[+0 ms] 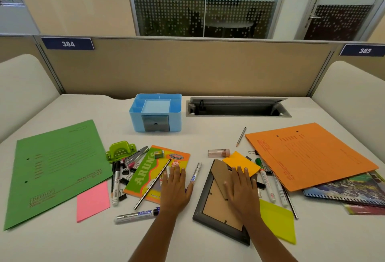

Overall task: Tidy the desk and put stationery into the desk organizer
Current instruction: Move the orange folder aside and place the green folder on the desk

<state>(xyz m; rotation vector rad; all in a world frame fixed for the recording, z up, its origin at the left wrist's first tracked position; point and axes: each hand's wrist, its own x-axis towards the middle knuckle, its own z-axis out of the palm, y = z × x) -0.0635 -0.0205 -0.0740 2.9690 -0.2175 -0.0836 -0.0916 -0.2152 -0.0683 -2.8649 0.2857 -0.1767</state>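
I am resting my left grip point(175, 186) flat, fingers straight and holding nothing, on the near right corner of the orange-and-green notebook point(145, 172). My right grip point(241, 188) is lying just as flat and empty-handed on the cardboard back of the face-down picture frame point(216, 211).

The blue desk organizer point(175, 120) is standing upright toward the back of the counter point(208, 132), well apart from both grips. The stationery is lying scattered between me and it. A black pencil point(152, 184) is slanting across the notebook, and a small eraser point(159, 153) is sitting near the notebook's top edge. One marker point(195, 173) is lying between my grips, and another marker point(135, 216) is lying beside my left wrist. To the left, black binder clips point(127, 171), a stapler point(136, 156) and a green hole punch point(119, 150) are crowding together next to a green folder point(58, 170) and a pink note point(92, 201).

To the right, an orange note point(241, 162) is overlapping the frame's far corner. More markers point(267, 184) are poking out from under an orange folder point(308, 157).
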